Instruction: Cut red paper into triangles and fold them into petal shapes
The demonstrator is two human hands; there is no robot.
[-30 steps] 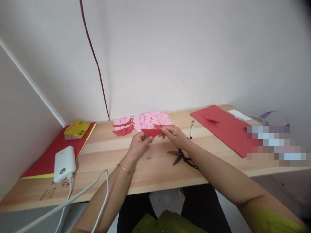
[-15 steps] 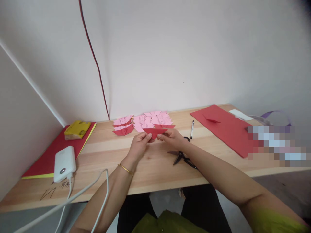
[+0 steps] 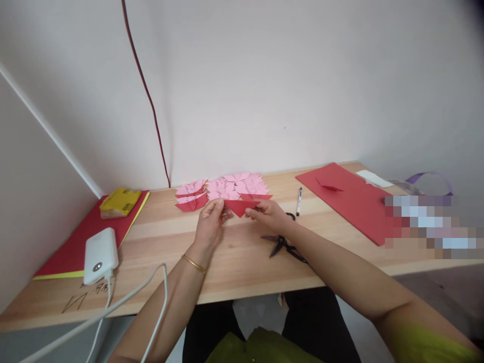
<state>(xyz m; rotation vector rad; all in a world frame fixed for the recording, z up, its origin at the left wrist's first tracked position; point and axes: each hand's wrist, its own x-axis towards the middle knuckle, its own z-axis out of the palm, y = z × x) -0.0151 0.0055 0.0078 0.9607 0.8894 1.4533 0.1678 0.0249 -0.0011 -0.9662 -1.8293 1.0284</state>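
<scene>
Locate the red folded paper (image 3: 240, 207) at the dial centre, raised above the wooden surface (image 3: 236, 269), long edge toward 12 o'clock and point toward 6 o'clock. Note the left hand (image 3: 210, 218) at 9 o'clock, fingers clamped on one end, and the right hand (image 3: 268, 215) at 3 o'clock, fingers clamped on the other. Guard against opposed pulling: likely to open the folds or tear a crease. Avoid uneven pressure, a probable cause of a skewed fold or bent point. Observe the black scissors (image 3: 280, 243) between 4 and 5 o'clock, blades apart, partly behind the right forearm (image 3: 336, 262); contact not determinable from this view. Beware of lowering that forearm: liable to catch the handles and drag the blades. Check the pink folded papers (image 3: 222, 189) from 11 to 12 o'clock, just beyond the hands: prone to displacement by a forward bump. Account also for the white cable (image 3: 165, 287) between 7 and 8 o'clock, crossing the left forearm (image 3: 182, 290) in view; capable, if snagged, of jerking the left hand's grip loose.
</scene>
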